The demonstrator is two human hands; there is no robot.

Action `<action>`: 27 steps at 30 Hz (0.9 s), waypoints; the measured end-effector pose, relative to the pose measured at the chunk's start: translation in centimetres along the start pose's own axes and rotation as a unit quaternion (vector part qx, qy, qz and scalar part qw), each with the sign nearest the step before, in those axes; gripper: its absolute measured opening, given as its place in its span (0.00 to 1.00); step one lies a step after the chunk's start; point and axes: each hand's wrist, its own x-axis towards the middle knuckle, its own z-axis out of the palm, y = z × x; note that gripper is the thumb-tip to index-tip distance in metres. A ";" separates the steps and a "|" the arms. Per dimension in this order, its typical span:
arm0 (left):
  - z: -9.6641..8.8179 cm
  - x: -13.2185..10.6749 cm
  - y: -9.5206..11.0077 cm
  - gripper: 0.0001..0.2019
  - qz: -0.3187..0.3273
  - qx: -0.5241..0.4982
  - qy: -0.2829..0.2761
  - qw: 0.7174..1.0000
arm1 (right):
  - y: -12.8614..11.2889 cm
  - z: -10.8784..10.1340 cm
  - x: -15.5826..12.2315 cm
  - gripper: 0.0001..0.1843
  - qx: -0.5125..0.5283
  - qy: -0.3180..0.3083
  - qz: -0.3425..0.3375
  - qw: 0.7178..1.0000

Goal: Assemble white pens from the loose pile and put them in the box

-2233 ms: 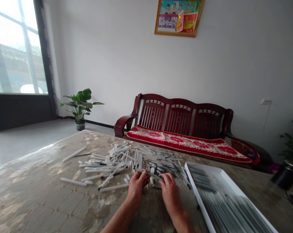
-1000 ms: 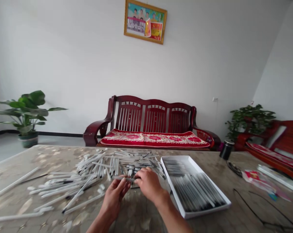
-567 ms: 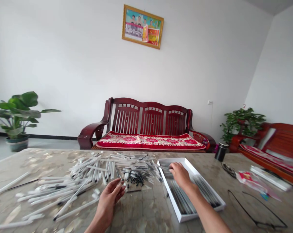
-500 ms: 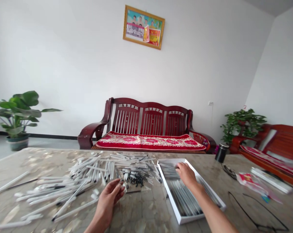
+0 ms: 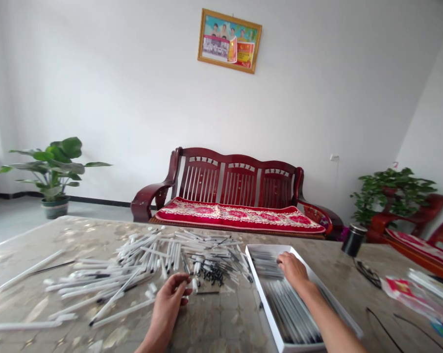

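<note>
A heap of white pen barrels, caps and black refills [image 5: 159, 260] lies spread over the marble-patterned table [image 5: 221, 323]. My left hand [image 5: 172, 300] rests at the heap's near edge, fingers curled round a small white pen piece. My right hand [image 5: 294, 269] lies palm down inside the white tray [image 5: 265, 309], on a row of assembled pens [image 5: 291, 314] laid side by side. Its fingers are bent over the pens, and whether they grip one is hidden.
A black cylinder cup [image 5: 354, 239], a black cable [image 5: 368, 274], black glasses frame [image 5: 394, 323] and a red packet [image 5: 401, 288] lie right of the tray. Behind the table stand a red wooden bench [image 5: 236, 196] and potted plants [image 5: 56, 171].
My right hand left the pen that both hands held and moved right into the tray. My left hand stayed at the heap and curled its fingers. The view swung right, then slightly back left.
</note>
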 end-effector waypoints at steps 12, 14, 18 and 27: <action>0.6 -0.4 -0.3 0.15 0.019 0.033 0.009 0.999 | -4.4 -0.1 0.7 0.15 0.021 0.051 -0.036 0.998; 0.7 -0.5 -0.1 0.16 0.011 0.001 0.024 1.000 | -7.8 -0.6 0.8 0.16 0.066 0.071 -0.072 0.993; 0.4 -0.2 0.1 0.19 0.010 -0.063 0.088 0.994 | -16.7 -1.5 1.0 0.14 0.149 0.022 -0.135 0.979; -0.9 1.2 -1.1 0.16 0.005 -0.158 0.191 0.969 | -32.1 -0.4 2.0 0.12 0.143 -0.054 -0.123 0.981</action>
